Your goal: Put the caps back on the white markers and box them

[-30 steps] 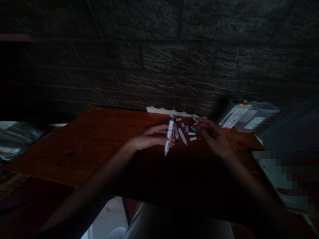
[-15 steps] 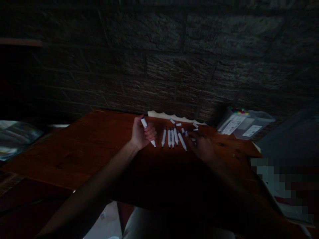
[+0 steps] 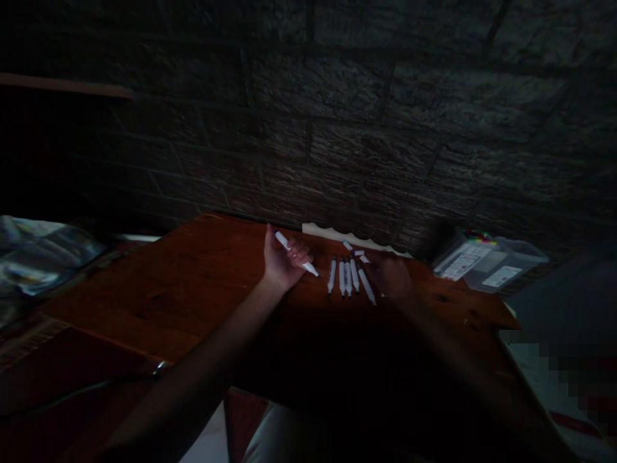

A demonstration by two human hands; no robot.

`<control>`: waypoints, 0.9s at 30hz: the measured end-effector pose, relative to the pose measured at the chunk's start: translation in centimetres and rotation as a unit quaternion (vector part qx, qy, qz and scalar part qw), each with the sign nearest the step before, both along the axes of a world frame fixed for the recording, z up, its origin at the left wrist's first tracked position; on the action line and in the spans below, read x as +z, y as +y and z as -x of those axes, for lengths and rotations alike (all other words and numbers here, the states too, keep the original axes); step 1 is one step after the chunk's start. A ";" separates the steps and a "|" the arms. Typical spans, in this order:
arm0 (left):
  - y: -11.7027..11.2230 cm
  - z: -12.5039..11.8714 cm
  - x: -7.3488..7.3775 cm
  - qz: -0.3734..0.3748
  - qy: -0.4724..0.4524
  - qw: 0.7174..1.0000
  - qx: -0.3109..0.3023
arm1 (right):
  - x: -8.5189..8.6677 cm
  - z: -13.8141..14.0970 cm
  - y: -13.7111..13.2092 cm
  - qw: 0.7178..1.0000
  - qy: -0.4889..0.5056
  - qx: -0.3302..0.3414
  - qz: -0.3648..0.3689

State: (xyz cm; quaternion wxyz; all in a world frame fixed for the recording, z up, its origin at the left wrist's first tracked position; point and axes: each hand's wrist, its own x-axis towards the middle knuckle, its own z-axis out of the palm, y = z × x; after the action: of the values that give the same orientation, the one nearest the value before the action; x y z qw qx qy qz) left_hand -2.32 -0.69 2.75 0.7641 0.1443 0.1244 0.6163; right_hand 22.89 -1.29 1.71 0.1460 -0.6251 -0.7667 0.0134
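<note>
My left hand (image 3: 285, 262) is closed around a white marker (image 3: 310, 267) that slants down to the right, its dark tip pointing at the table. A white cap (image 3: 282, 240) shows at its upper end, above my fingers. Dimly lit, my right hand (image 3: 394, 276) is just right of the row of markers, a small white marker cap (image 3: 365, 258) at its fingertips. Between the hands lie several uncapped white markers (image 3: 342, 278), dark tips toward me, and one tilted marker (image 3: 367, 286). Two loose caps (image 3: 348, 245) (image 3: 359, 253) lie behind them.
A wooden table (image 3: 193, 283) stands against a dark block wall (image 3: 308, 141). Two clear plastic boxes (image 3: 501, 273) are at the back right, one with colourful marker ends showing. A scalloped pale strip (image 3: 332, 233) runs along the back edge. A shiny plastic bag (image 3: 43, 254) lies far left.
The view has shifted left, so the table things appear further right and lower. The left hand's marker lies flatter. My right hand has moved over the loose caps, and one cap has turned at its fingertips.
</note>
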 end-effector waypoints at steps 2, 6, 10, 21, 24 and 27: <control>-0.1 -0.2 0.1 0.004 -0.017 1.000 -0.003 | -0.3 0.1 -1.8 0.988 0.145 0.054 -0.025; -0.7 -1.0 0.1 0.005 -0.022 1.000 -0.007 | -1.3 1.6 -5.3 0.930 0.347 0.123 0.001; -1.3 -1.9 0.1 0.002 -0.018 1.000 -0.015 | -1.5 3.4 -6.6 0.913 0.382 0.141 0.016; -1.7 -2.5 0.1 0.002 -0.041 0.999 -0.011 | -0.3 2.7 -6.9 0.915 0.377 0.143 -0.006; -1.9 -2.8 0.0 -0.004 -0.028 0.999 -0.019 | -0.7 3.1 -6.9 0.914 0.377 0.147 0.013; -2.1 -3.2 0.1 0.003 0.008 1.000 -0.028 | -1.2 3.4 -6.6 0.897 0.426 0.118 0.002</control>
State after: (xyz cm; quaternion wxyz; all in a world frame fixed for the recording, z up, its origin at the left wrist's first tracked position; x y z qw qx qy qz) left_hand 0.88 -2.77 2.87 0.7805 0.1505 0.1287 0.5930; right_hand 19.47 -7.87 0.48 0.4549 -0.4646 -0.6994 0.2967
